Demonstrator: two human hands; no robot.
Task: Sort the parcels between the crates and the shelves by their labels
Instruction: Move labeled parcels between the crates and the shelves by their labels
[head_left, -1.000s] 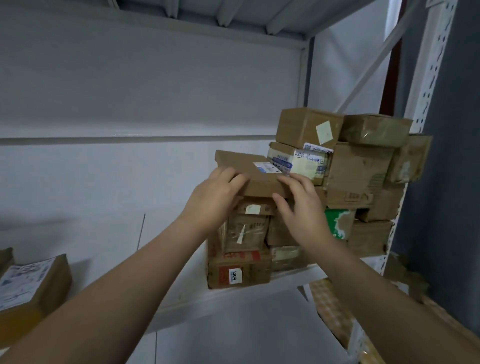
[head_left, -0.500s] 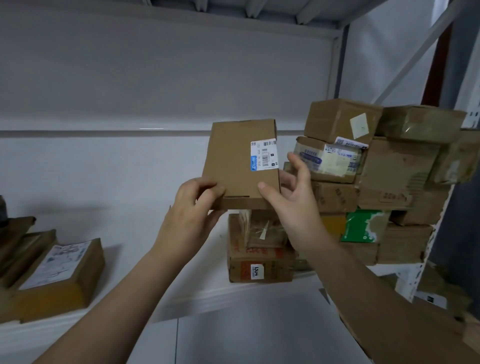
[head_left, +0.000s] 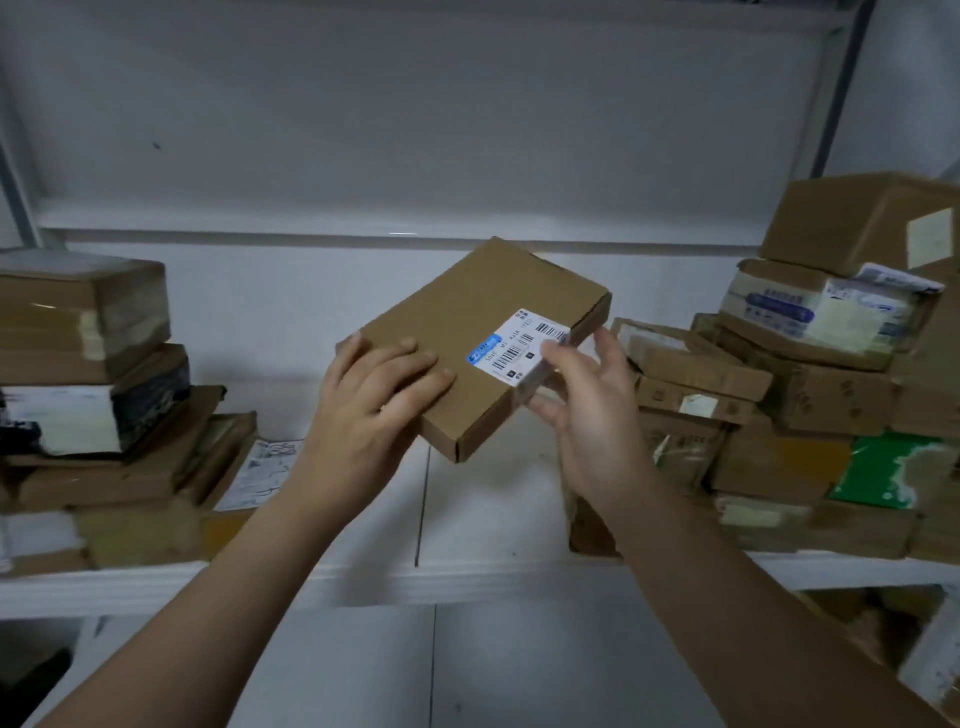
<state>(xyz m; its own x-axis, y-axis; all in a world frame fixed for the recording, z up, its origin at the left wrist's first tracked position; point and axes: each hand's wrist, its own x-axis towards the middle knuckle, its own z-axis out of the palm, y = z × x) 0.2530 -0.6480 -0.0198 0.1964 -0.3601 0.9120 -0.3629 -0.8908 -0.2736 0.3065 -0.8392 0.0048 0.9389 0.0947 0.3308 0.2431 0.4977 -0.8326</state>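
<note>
A flat brown cardboard parcel (head_left: 483, 332) with a white and blue barcode label is held in the air in front of the white shelf (head_left: 467, 530). My left hand (head_left: 369, 415) grips its near left corner, fingers spread over the top face. My right hand (head_left: 587, 410) holds its right edge, thumb on the label and fingers underneath. The parcel is tilted, its label facing me.
A stack of taped brown parcels (head_left: 810, 374) fills the shelf's right side, with a green packet (head_left: 893, 473) among them. Another pile of parcels (head_left: 88, 374) sits at the left. A gap of bare shelf lies between the two piles.
The parcel has come off the right stack and moved left, turning from upright to tilted. My view has swung left, showing the left pile.
</note>
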